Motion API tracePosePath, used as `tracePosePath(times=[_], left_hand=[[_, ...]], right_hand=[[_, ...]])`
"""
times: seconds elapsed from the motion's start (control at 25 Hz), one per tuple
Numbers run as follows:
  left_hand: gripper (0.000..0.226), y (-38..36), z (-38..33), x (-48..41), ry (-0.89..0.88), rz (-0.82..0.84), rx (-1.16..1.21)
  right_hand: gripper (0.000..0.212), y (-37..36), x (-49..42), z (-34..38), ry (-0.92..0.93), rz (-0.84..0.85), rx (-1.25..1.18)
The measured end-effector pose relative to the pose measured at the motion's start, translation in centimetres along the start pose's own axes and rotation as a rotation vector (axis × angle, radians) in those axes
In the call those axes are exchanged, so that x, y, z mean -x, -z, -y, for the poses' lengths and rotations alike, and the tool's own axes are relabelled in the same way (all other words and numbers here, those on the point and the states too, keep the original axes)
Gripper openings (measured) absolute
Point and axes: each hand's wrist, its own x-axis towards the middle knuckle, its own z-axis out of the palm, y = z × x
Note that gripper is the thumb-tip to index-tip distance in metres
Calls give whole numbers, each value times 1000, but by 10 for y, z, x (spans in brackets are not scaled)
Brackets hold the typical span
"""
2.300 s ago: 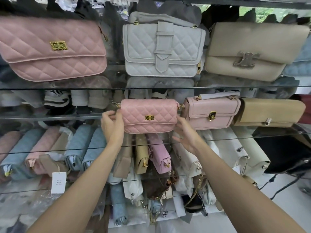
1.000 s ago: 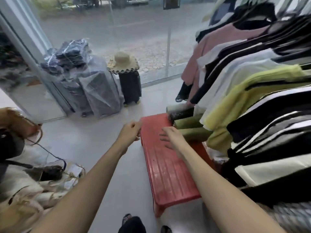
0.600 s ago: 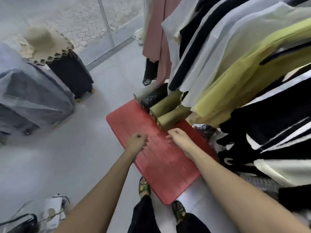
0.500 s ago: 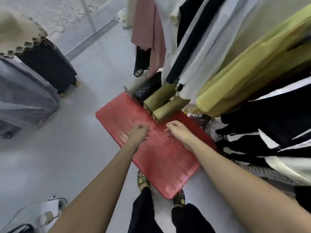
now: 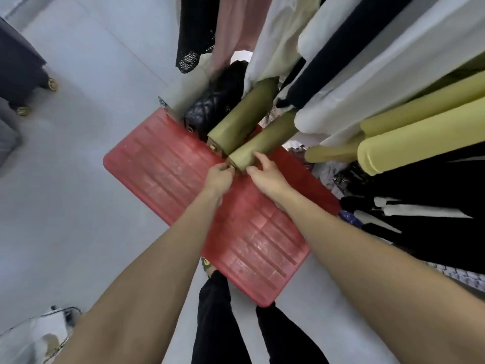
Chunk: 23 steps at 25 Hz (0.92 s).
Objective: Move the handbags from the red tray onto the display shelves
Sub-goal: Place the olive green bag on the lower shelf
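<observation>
On red tray (image 5: pixel 168 164), both hands (image 5: pixel 219 177) seemingly grip nearest olive handbag (image 5: pixel 262 143).

Hanging garments (image 5: pixel 328 74) cover the far ends of both olive handbags (image 5: pixel 244 119) and much of the black quilted handbag (image 5: pixel 215 103). The left hand (image 5: pixel 219 177) hides the nearest bag's clasp. The dark suitcase (image 5: pixel 18 67) is cut off at the left edge.
</observation>
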Motion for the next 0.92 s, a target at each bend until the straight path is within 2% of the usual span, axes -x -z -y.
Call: tracePosePath(times=[0.16, 0.4, 0.48, 0.56, 0.68, 0.72, 0.84, 0.92], left_hand=[[12, 0, 8, -11, -15, -33, 13], [9, 21, 30, 10, 65, -40, 155], [17, 37, 40, 19, 99, -64, 205], [25, 59, 49, 27, 118, -138, 232], [11, 86, 54, 39, 128, -211, 296], [13, 96, 54, 43, 125, -233, 314], [19, 124, 53, 45, 119, -362, 362], [9, 142, 56, 43, 91, -497, 398]], right_hand=[[59, -4, -1, -4, 7, -15, 54], [49, -22, 8, -5, 36, -73, 168], [45, -34, 17, -2, 48, -58, 183], [43, -51, 29, -1, 95, 5, 203], [46, -75, 44, -2, 153, 123, 273], [48, -81, 45, -1, 168, 147, 289], [51, -87, 45, 3, 193, 134, 292], [49, -84, 42, 0, 188, 87, 264]])
